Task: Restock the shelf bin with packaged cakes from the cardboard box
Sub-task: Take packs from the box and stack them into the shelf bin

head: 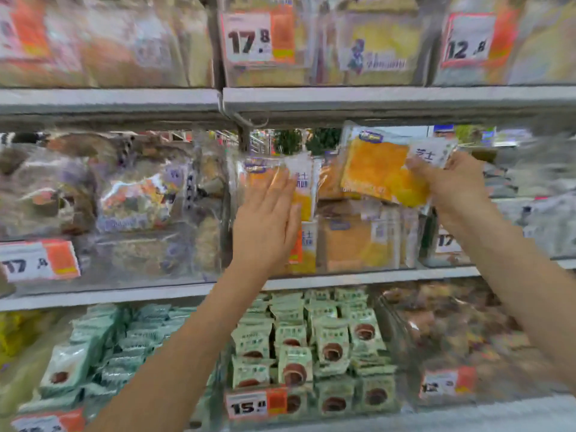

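Right hand grips packaged cake, centre-right of frame; left hand, fingers straight, steadies stacked packs. Best slide cake flat into shelf bin.

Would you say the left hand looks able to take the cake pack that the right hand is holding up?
Probably yes: the left hand lies open on a neighbouring pack, with nothing between it and the cake pack in the right hand.

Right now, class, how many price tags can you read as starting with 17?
3: top shelf centre, the 17.8 tag; middle shelf far left; middle shelf right, partly behind the right forearm. Others are blurred.
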The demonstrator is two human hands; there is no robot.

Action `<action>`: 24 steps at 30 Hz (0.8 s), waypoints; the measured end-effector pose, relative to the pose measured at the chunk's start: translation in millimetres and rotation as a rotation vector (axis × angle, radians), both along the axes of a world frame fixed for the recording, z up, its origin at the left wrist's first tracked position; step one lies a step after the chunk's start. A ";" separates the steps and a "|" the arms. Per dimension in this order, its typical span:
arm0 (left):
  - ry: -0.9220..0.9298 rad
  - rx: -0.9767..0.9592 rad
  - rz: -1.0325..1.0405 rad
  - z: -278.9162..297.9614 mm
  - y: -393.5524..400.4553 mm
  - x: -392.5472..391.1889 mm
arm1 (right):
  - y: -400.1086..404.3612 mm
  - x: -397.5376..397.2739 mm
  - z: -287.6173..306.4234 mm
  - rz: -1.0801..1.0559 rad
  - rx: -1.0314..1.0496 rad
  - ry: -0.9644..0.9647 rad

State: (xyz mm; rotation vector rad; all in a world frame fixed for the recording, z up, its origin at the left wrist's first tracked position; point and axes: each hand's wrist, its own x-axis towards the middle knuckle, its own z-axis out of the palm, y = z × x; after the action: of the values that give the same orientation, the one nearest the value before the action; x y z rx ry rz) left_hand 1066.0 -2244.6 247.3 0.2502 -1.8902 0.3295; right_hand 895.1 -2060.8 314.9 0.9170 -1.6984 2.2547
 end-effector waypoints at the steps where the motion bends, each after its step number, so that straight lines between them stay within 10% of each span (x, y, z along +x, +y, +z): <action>1: -0.046 -0.027 0.053 1.8 -11.3 -13.1 | -11.9 -10.1 9.4 -0.052 0.011 0.022; 9: -0.073 -0.040 0.182 -12.3 -34.0 -33.8 | -97.9 -71.5 29.1 0.070 0.503 -0.006; 24: -0.162 -0.033 0.214 -11.9 -32.5 -32.1 | -79.5 -53.8 12.8 -0.255 0.681 0.133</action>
State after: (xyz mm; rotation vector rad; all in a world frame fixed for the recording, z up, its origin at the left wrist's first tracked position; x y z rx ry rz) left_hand 1033.8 -2277.1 235.4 0.4156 -2.0193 0.5386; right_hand 841.3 -2140.3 327.8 0.8649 -2.3994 1.4258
